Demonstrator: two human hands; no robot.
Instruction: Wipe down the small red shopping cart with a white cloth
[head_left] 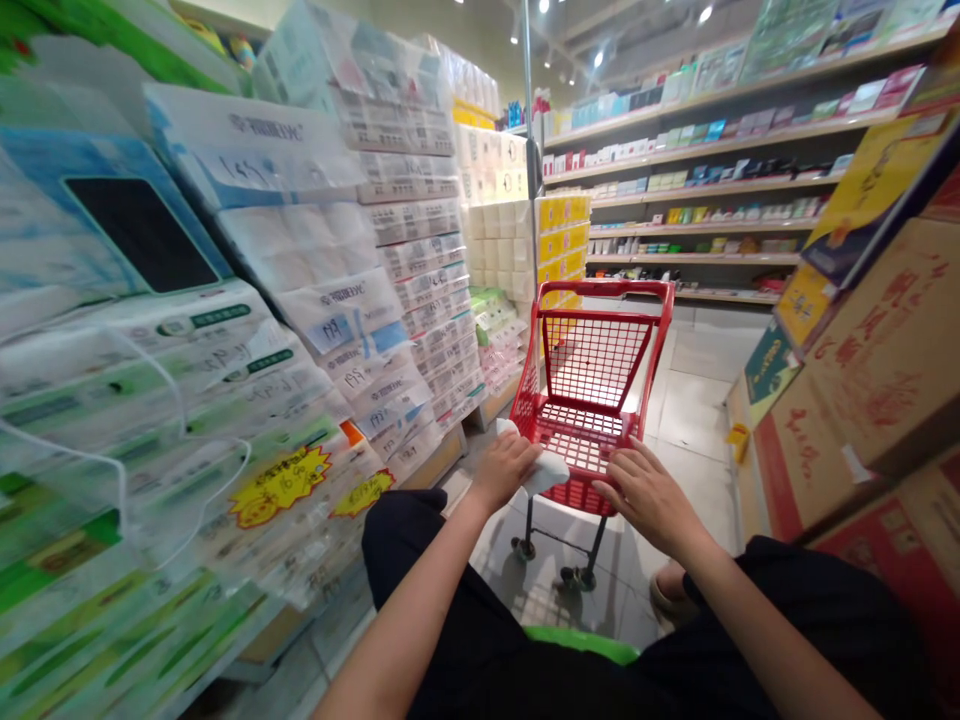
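Observation:
A small red wire shopping cart (596, 360) stands on the tiled floor in front of me, its basket holding nothing I can see. My left hand (504, 465) rests on the cart's near rim, fingers closed over a white cloth or paper (551, 468). My right hand (646, 490) lies on the same rim a little to the right, fingers stretched forward and flat. Both forearms reach out over my dark-clothed lap.
Tall stacks of plastic-wrapped tissue packs (322, 300) with yellow price tags line the left side. Brown cardboard boxes (877, 390) are piled on the right. Shelves of small boxed goods (697, 170) run across the back. A metal pole (529, 140) rises behind the cart.

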